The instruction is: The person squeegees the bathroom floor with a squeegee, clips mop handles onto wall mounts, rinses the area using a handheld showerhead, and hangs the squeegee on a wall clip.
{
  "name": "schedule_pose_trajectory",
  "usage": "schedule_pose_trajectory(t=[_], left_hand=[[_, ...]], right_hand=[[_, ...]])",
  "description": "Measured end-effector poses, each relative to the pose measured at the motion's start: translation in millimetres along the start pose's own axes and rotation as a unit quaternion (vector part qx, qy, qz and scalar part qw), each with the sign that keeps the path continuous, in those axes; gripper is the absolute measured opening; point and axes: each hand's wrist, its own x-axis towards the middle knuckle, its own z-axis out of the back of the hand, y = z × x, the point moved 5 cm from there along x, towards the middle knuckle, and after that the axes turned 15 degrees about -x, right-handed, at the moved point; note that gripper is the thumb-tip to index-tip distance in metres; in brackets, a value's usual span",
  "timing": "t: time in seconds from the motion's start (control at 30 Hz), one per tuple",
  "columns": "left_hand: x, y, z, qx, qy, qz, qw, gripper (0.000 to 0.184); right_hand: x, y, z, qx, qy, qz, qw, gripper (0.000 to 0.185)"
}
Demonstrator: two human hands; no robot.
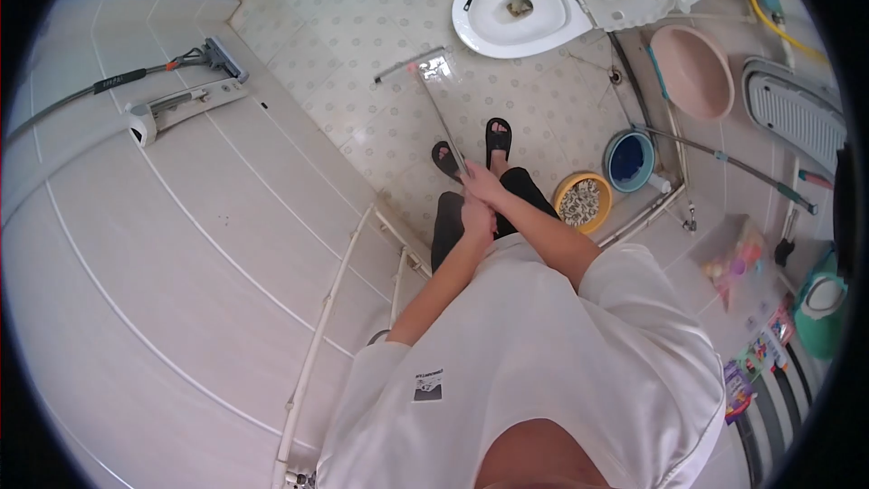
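Note:
My right hand (482, 183) is wrapped round the thin pole of a floor squeegee (441, 118). Just below it, closer to my body, my left hand (478, 219) closes round the same pole, near its upper end. The squeegee's long, narrow head lies on the tiled floor (317, 81) ahead of my feet, with a clear, shiny plate-like part at its right side. The pole runs past my black slippers (498, 138). A white toilet (480, 23) stands beyond the squeegee head, its lid raised and a black-handled brush resting across its rim.
To the right sit a yellow basin (606, 208) of pebble-like bits and a blue bucket (608, 167). A pink basin (692, 72) and a grey washboard (792, 109) lean by the right wall. White pipes (317, 326) run along the left wall, where a mop (136, 80) hangs.

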Motion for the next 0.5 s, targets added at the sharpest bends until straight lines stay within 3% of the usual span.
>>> schedule_pose_trajectory(t=[0.07, 0.13, 0.2, 0.3, 0.4, 0.5], left_hand=[[11, -30, -23, 0.024, -0.002, -0.105, 0.994, 0.043], [27, -64, -55, -0.130, 0.074, -0.105, 0.983, 0.039], [81, -84, -59, -0.144, 0.094, -0.072, 0.982, 0.037], [111, -115, -74, -0.076, 0.148, 0.013, 0.986, 0.036], [132, -91, -68, -0.063, 0.163, 0.063, 0.983, 0.039], [93, -52, -55, 0.008, 0.089, 0.041, 0.995, 0.042]], right_hand=[[34, 9, 9, 0.046, -0.001, 0.027, 0.999, 0.046], [79, 16, 21, 0.088, 0.109, -0.075, 0.987, 0.049], [99, 41, 55, 0.131, 0.097, -0.092, 0.982, 0.049], [136, 42, 67, 0.054, 0.020, -0.044, 0.997, 0.046], [133, 34, 61, 0.016, 0.026, -0.049, 0.998, 0.045], [114, -19, 31, -0.087, -0.037, 0.017, 0.995, 0.044]])
